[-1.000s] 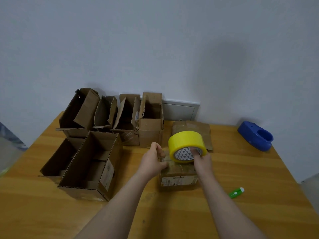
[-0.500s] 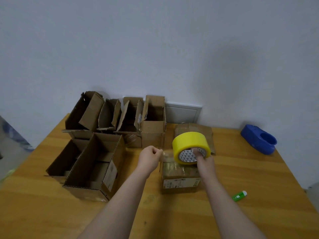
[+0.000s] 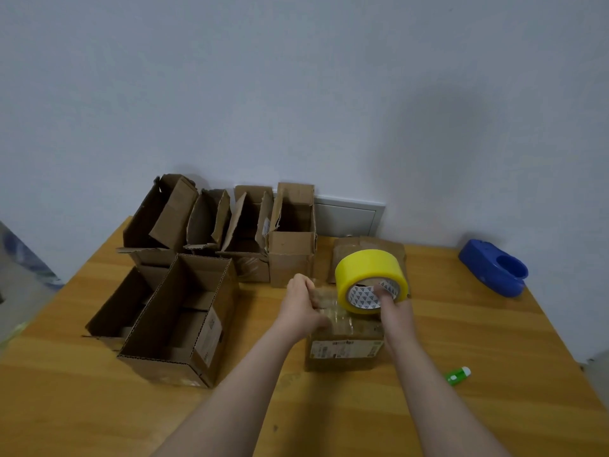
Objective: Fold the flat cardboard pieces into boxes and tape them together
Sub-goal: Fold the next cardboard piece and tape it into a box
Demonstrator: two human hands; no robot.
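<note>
A wooden table (image 3: pixel 494 341) carries everything. On its left stand open boxes (image 3: pixel 211 338), four in a row by the wall and two larger ones in front (flaps up, some ragged). Near the middle sits a small closed box (image 3: pixel 346 349), its label facing the person, with a flat cardboard piece (image 3: pixel 369 245) lying behind it. A blue dispenser (image 3: pixel 494 267) rests at the far right. A yellow tape roll (image 3: pixel 365 268) is held on edge just above the small box. The right hand (image 3: pixel 393 311) holds it, fingers hooked into the core. The left hand (image 3: pixel 301 308) is curled, pinching a clear strip of tape (image 3: pixel 324 296) drawn from the roll. A small green tube (image 3: pixel 458 376) lies beside the right arm.
</note>
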